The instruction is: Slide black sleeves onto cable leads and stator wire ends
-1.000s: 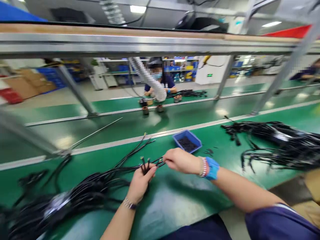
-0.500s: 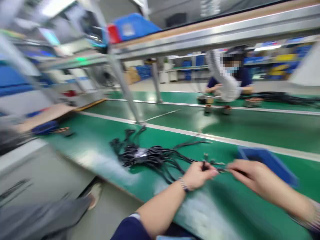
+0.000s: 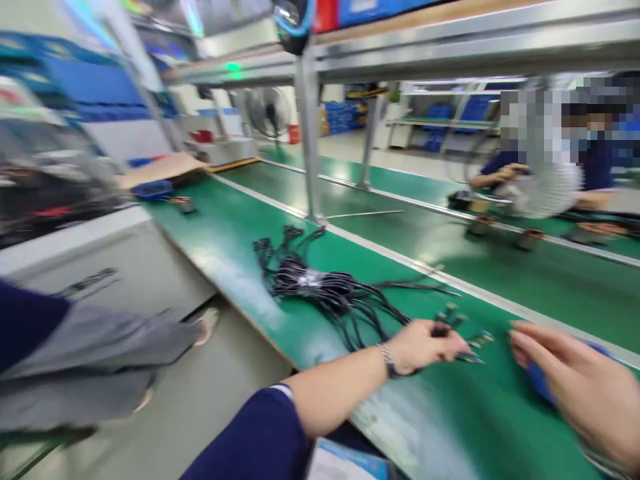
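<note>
A bundle of black cables (image 3: 320, 283), bound around its middle with a pale tie or wrap, lies on the green bench top (image 3: 235, 227). My left hand (image 3: 425, 347) is closed around several of the cables near one end. Stripped wire ends (image 3: 475, 341) with coloured leads stick out past its fingers. To the right, my right hand (image 3: 570, 373) is apart from the cables, slightly blurred, its fingers stretched forward and nothing visible in them. Behind that hand a blue bin (image 3: 540, 383) is mostly hidden.
A metal post (image 3: 309, 140) rises from the bench beyond the cables and carries an overhead shelf (image 3: 450, 50). Across the bench sits a co-worker (image 3: 500, 167), partly behind a white ribbed hose (image 3: 555, 160). Another person's grey-trousered leg (image 3: 115, 340) is at the left.
My right hand has drawn away from the wire ends towards the right. The left hand still grips the cables. The whole view has swung, so the scene sits further right.
</note>
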### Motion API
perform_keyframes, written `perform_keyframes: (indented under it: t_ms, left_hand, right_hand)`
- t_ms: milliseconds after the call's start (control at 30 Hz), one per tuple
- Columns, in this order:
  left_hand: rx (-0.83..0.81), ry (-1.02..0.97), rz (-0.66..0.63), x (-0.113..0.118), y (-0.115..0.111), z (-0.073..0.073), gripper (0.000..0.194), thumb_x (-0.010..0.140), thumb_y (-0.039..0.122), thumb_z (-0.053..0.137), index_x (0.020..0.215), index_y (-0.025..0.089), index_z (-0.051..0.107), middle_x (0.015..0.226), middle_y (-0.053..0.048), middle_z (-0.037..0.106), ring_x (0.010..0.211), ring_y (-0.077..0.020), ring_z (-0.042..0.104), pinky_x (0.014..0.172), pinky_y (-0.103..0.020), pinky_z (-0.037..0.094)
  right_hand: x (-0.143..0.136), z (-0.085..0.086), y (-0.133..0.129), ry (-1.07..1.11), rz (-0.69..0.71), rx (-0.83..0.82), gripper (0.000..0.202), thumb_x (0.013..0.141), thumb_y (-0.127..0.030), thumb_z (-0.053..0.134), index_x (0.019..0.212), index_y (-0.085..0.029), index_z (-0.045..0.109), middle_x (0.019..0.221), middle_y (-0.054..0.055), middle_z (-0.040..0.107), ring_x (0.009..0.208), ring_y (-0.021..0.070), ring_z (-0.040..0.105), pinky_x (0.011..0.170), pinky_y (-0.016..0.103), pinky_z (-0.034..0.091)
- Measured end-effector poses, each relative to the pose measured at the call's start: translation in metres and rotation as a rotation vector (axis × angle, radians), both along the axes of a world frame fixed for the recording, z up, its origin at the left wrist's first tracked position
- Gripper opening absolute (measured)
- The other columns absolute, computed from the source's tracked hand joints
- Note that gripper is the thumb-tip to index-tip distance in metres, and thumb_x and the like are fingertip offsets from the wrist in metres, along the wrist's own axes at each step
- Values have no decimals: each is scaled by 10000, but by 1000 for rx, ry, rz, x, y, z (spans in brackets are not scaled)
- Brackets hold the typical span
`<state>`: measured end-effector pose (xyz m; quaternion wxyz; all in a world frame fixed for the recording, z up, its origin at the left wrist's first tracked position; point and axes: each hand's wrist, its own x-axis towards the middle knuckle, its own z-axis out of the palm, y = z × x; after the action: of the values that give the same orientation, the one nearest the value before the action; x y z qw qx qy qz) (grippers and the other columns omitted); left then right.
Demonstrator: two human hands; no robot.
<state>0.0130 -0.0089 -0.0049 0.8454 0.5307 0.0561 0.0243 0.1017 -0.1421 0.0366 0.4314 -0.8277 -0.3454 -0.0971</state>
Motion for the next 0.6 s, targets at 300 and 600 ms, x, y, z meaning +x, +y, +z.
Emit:
perform_keyframes:
  t_ms: [300,600]
  left_hand:
    - [32,55,-43,4,4,6,298,695,390,590,700,91,598,488,36,427,424,-34,308,413,-185,189]
    - [64,45,-60,5,5,2,271,717,369,570,703,98,590,496,33,421,432,-37,307,414,-186,189]
  right_hand:
    - [-2,-6,3,-166,-22,216,248,751,-189,548,999,-191,549,677,1,576,582,108,540,587,257,475]
    - [-4,-5,2,-187,25,231,261,763,-157,528,1020,-201,534,681,-2,561,585,104,527,589,245,468]
